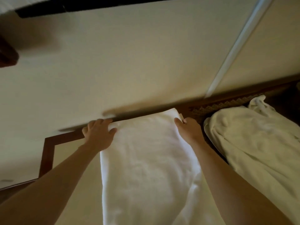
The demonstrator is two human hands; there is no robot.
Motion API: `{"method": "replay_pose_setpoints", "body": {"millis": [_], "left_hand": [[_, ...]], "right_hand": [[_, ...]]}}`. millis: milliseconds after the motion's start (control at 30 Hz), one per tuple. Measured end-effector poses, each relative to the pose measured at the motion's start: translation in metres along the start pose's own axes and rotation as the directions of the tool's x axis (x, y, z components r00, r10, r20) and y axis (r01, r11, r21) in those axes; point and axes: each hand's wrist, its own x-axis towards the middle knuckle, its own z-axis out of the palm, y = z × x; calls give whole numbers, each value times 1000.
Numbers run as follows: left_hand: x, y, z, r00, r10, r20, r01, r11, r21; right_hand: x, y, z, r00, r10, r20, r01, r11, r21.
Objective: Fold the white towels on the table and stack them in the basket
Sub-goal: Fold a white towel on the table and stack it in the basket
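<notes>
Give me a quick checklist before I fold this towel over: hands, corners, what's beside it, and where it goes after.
1. Left hand on the far left corner of the white towel: ok, fingers lie on the cloth.
2. Right hand on the far right corner: ok, it pinches the edge.
3. Towel flat on the table: ok, mild wrinkles only.
4. Near end of the towel: cannot tell, it runs out of view.
5. Gap to the unfolded towel pile on the right: ok, a dark strip separates them.
6. Basket location: cannot tell, none in view.
</notes>
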Motion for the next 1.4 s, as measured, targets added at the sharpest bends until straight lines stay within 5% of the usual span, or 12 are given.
{"method": "replay_pose_setpoints", "body": {"millis": [233,300,367,433,533,600,767,933,1000,1100,1200,1400], "left_hand": [[20,-18,0,998,-46,-45,43,996,-72],[12,-11,8,984,-117,-134,95,982,-162],[-9,8,19,950,-68,-304,-3,974,-226],[-34,33,33,922,127,-365,-201,964,-173],[-55,55,58,954,289,-76,-296,949,-106],[-54,41,67,973,229,-38,-231,970,-73],[-43,-13,60,999,-9,-35,7,999,-50],[-51,-22,43,980,-191,60,195,977,-86],[-77,-21,36,981,-194,-2,191,967,-167],[-149,-23,31,977,-58,-203,-33,907,-419],[-224,-34,35,997,41,-66,-71,831,-552],[-318,-75,58,964,20,264,42,974,-224]], "right_hand": [[27,4,21,979,-170,-108,143,964,-222],[24,0,27,946,-254,-203,176,926,-335],[10,-3,39,877,-427,-222,264,812,-521],[-13,-8,59,807,-590,24,499,659,-563],[-37,-7,85,703,-584,406,704,487,-517],[-27,-2,79,743,-509,434,667,512,-541],[22,20,33,931,-292,219,363,684,-632],[26,21,22,994,-37,99,88,807,-584],[-2,21,21,995,-61,75,92,817,-569],[-70,30,21,981,-174,91,196,834,-516],[-145,47,21,975,-221,6,206,899,-387],[-275,83,34,979,-195,-56,181,964,-195]]}}
